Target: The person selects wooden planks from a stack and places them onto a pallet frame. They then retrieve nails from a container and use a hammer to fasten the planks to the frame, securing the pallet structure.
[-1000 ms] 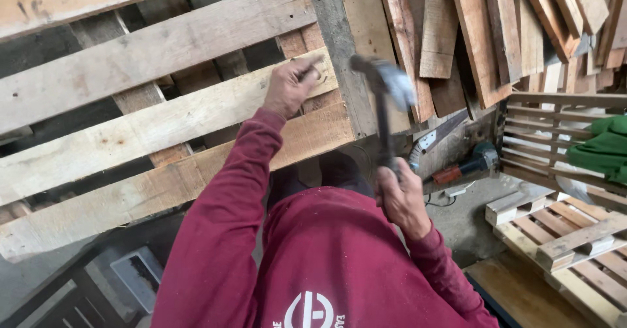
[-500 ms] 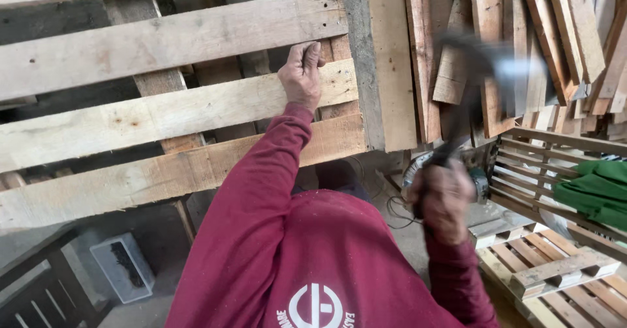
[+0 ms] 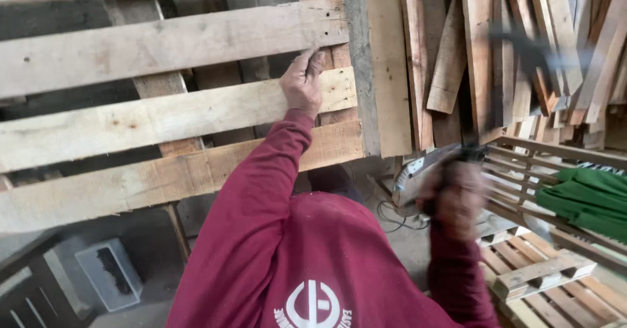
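The left hand [image 3: 302, 83] is pressed flat against the upright pallet [image 3: 163, 112], palm on the middle slat and fingers [image 3: 312, 59] curled up over that slat's top edge into the gap below the next board, so it grips the wood rather than any loose thing. The maroon sleeve [image 3: 255, 191] runs down from it to the shoulder. Off to the right and lower, well apart from that hand, the right hand [image 3: 454, 197] is a blur, closed in a fist round the handle of a hammer [image 3: 522, 60]; the handle rises from the fist and the dark head shows smeared above it, in front of the leaning planks [image 3: 457, 60]. The hammer is clear of the pallet, nowhere near touching it. Just behind the right hand lies a power tool [image 3: 411, 171] with a dark cord [image 3: 392, 214] looping on the floor beside it. Further right of that hand a green cloth [image 3: 588, 201] lies over a slatted frame [image 3: 555, 158], and below the hand are small pallet pieces [image 3: 548, 276] on the floor. Far below the left hand, past the elbow, a pale plastic tray [image 3: 108, 272] sits on the floor near a dark crate [image 3: 29, 295]. A tall grey board [image 3: 359, 67] stands just right of the left hand, edging the pallet.
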